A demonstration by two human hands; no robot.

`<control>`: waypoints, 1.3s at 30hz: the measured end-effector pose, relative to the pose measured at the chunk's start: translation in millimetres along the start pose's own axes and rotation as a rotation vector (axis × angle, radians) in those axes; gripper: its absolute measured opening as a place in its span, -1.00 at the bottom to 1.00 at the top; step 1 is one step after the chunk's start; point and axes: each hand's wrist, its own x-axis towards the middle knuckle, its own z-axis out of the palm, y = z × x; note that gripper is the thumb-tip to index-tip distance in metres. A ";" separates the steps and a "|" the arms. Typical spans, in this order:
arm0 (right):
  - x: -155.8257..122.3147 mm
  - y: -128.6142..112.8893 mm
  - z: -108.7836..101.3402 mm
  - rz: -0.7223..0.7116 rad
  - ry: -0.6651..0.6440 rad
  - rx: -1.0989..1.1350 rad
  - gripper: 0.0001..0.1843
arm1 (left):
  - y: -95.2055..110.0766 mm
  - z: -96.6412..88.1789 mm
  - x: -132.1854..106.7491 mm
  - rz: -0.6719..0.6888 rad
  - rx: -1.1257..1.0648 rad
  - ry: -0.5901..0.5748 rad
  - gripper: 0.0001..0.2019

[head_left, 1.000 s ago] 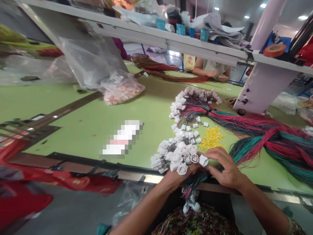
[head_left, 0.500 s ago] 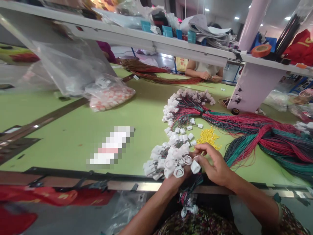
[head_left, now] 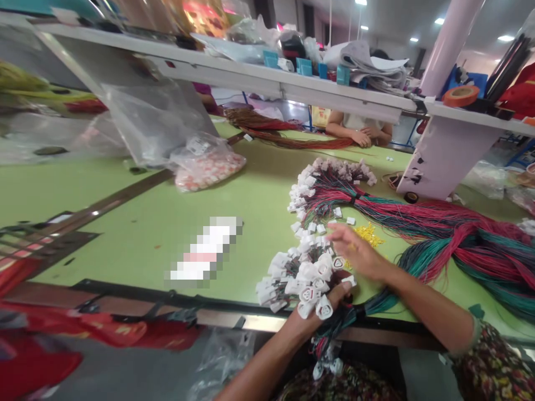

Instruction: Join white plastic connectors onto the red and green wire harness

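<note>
1. Head view, the only one. Left hand (head_left: 339, 292) at near table edge, mostly hidden behind a cluster of white plastic connectors (head_left: 308, 278). It grips the bundle of thin red, green and black wires (head_left: 378, 301) under them; the closed fingers are covered, thumb shows beside one connector.
2. Right hand (head_left: 359, 253) is motion-blurred, fingers reaching left, just beside the cluster and in front of the heap of tiny yellow plastic pieces (head_left: 368, 235). Can't tell if it pinches something small or touches a connector; heap partly covered by it.
3. Where the work is: connector cluster near, centre-right of the green tabletop (head_left: 263, 206); yellow heap just beyond the right hand. More connectors dangle below the near edge, blurry.
4. Farther back: thick tied red, green and black wire hank (head_left: 401, 214), far-left end capped with white connectors; right end cut off by frame.
5. Containers: clear plastic bag (head_left: 209, 167), far left of centre, holds many small orange-and-white pieces. Blue plastic box (head_left: 478, 81) on the white shelf (head_left: 234, 69), far right; contents unclear.
6. Co-worker (head_left: 361, 128) across the table, hands together, head hidden by the shelf.
7. Writing: white label (head_left: 198, 146) on the bag, illegible. Flat white rectangular item (head_left: 207, 248), left of the cluster, is pixelated. Red fabric (head_left: 125, 333), near left, has yellowish marks, unreadable.
</note>
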 end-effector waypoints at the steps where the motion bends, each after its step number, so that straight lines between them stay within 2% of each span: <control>1: 12.0 20.4 -8.1 0.111 0.086 -0.169 -0.54 | 0.3 1.7 0.7 0.008 0.009 -0.002 -0.64; 4: 49.6 80.0 -32.2 0.266 0.206 -0.335 -0.49 | 1.1 3.5 1.7 0.022 0.032 -0.005 -0.67; 6: 71.4 108.9 -42.2 0.311 0.205 -0.406 -0.44 | 1.3 3.4 2.1 0.014 0.026 0.001 -0.68; 8: 88.6 126.4 -47.1 0.325 0.168 -0.454 -0.45 | 0.9 3.2 2.8 0.015 0.026 0.006 -0.69; 12: 112.1 140.4 -59.4 0.322 0.079 -0.485 -0.59 | -1.9 2.5 3.6 0.021 0.045 0.002 -0.68; 17: 127.4 150.8 -81.5 0.328 -0.005 -0.425 -0.65 | -4.6 0.6 3.2 -0.017 0.044 -0.013 -0.68; 22: 122.3 153.5 -69.2 0.285 -0.038 -0.331 -0.54 | -7.7 0.7 5.1 -0.024 0.049 0.001 -0.67; 26: 109.3 138.8 -67.1 0.211 -0.025 -0.240 -0.44 | -10.4 0.2 6.6 0.014 0.051 0.024 -0.68; 29: 84.3 117.4 -76.0 0.176 0.049 -0.185 -0.56 | -9.5 -0.7 6.0 0.033 0.020 0.030 -0.70; 31: 54.9 101.5 -80.1 0.183 0.079 -0.145 -0.72 | -7.3 -1.4 4.6 0.033 -0.023 0.041 -0.68; 34: -2.0 82.8 -79.5 0.205 0.036 -0.094 -0.82 | -2.8 -3.0 1.5 0.019 -0.053 0.036 -0.63; 37: -53.9 77.0 -74.9 0.234 0.004 -0.090 -0.88 | 0.4 -5.0 -1.2 0.007 -0.025 0.021 -0.65; 39: -76.7 79.6 -71.0 0.252 0.011 -0.110 -0.90 | 1.1 -5.7 -2.0 0.015 0.010 0.020 -0.67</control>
